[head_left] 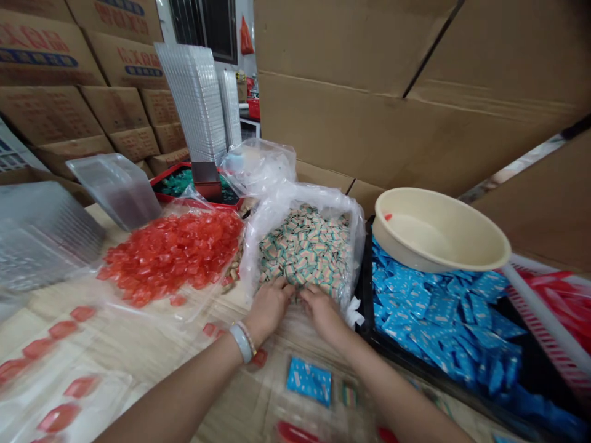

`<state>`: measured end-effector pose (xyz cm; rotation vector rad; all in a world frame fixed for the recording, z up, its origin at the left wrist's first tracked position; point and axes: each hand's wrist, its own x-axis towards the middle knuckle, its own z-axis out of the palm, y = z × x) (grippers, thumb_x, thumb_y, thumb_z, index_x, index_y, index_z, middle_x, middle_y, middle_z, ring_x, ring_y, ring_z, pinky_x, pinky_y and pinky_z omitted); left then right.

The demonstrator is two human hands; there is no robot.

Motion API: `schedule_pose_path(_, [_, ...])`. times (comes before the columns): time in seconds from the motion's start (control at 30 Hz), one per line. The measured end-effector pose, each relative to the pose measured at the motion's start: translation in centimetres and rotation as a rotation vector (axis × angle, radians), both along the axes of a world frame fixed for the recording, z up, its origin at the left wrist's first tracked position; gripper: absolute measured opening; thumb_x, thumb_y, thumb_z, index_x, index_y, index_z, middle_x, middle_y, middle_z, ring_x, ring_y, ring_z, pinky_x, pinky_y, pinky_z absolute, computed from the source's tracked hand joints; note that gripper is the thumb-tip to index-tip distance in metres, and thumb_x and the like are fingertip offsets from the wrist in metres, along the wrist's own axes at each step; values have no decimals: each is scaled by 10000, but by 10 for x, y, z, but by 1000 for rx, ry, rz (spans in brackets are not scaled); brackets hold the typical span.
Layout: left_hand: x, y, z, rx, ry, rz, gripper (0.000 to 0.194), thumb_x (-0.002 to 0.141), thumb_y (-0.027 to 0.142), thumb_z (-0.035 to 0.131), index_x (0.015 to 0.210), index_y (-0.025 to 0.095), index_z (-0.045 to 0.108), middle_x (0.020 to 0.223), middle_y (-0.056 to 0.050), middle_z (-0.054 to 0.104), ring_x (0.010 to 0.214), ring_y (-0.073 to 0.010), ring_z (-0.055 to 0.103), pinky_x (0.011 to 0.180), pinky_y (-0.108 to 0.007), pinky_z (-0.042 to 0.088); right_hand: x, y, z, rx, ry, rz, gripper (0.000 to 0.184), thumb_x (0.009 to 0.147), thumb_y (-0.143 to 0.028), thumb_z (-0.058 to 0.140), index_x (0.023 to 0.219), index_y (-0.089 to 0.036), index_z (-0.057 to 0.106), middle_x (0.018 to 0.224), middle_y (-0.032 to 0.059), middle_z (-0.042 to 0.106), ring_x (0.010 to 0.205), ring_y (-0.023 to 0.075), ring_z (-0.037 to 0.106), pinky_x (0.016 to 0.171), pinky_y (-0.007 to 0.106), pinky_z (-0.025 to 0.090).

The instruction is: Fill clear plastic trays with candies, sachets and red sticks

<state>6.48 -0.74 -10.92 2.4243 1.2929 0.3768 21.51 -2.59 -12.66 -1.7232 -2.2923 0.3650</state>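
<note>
My left hand (271,303) and my right hand (322,307) are side by side at the near edge of a box lined with clear plastic (252,246). Small flat pieces striped green, cream and orange (307,243) fill it. The fingers of both hands curl in at the near pieces, and what their tips hold is hidden. Nearer me lie a blue printed packet (309,380) and a single striped piece (349,394), between my forearms. Left of the box is a pile of red translucent wrapped pieces (175,252) on plastic.
At right, a black tray (367,307) holds blue packets (434,314), with a cream basin (438,227) resting on them. Clear plastic containers (41,234) stand at left, a tall stack (194,98) behind. Cardboard boxes (369,123) wall the back. Red pieces (60,418) lie at front left.
</note>
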Motion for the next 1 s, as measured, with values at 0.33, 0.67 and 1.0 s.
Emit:
schedule_pose_path(0.33, [-9, -5, -2, -105, -133, -92, 210, 811, 159, 400, 894, 186, 591, 916, -49, 569, 837, -154, 524, 748, -244, 389, 2, -16, -3, -16, 283, 39, 172, 767, -91, 435, 818, -178, 573, 836, 39, 553, 821, 163, 500, 737, 271, 389])
schedule_pose_path(0.67, [-9, 1, -6, -163, -196, -44, 230, 758, 121, 407, 829, 166, 620, 818, -50, 612, 764, -151, 548, 702, -235, 401, 0, -20, -10, 27, 393, 35, 188, 772, -95, 419, 826, -182, 577, 842, 50, 568, 825, 173, 509, 734, 297, 397])
schedule_pose_path(1.0, [8, 17, -11, -605, -551, 335, 117, 665, 93, 477, 707, 103, 586, 534, 11, 546, 461, -87, 481, 473, -199, 399, -5, -6, -22, -163, 1092, -309, 123, 664, -290, 559, 683, -185, 499, 600, -31, 506, 542, 116, 484, 535, 236, 391])
